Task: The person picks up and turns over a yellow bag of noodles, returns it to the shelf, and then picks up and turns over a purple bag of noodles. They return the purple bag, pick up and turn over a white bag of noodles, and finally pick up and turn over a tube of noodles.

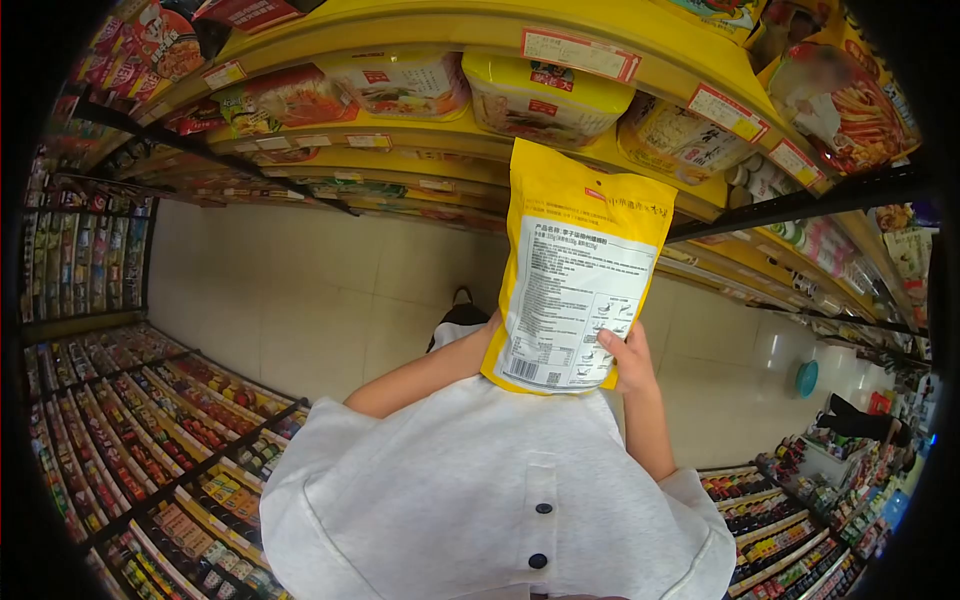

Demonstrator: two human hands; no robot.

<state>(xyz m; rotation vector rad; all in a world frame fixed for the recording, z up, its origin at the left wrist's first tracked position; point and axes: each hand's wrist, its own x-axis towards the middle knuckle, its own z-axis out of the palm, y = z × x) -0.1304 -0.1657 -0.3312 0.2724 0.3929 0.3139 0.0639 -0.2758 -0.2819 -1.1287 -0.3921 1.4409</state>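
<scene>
Yellow bag (590,205) off the shelf (430,28), back label (560,290) up, looks unopened. Right hand (628,355) grips near right edge; left hand (493,327) fingers hidden, can't tell.

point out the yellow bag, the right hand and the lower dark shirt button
yellow bag (575,275): head view, on the white printed panel facing the camera
right hand (631,361): head view, on the back of the hand
lower dark shirt button (538,561): head view, on its centre

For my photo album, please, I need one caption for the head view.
Left hand and right hand hold a yellow packet before shop shelves of packaged food.
</scene>
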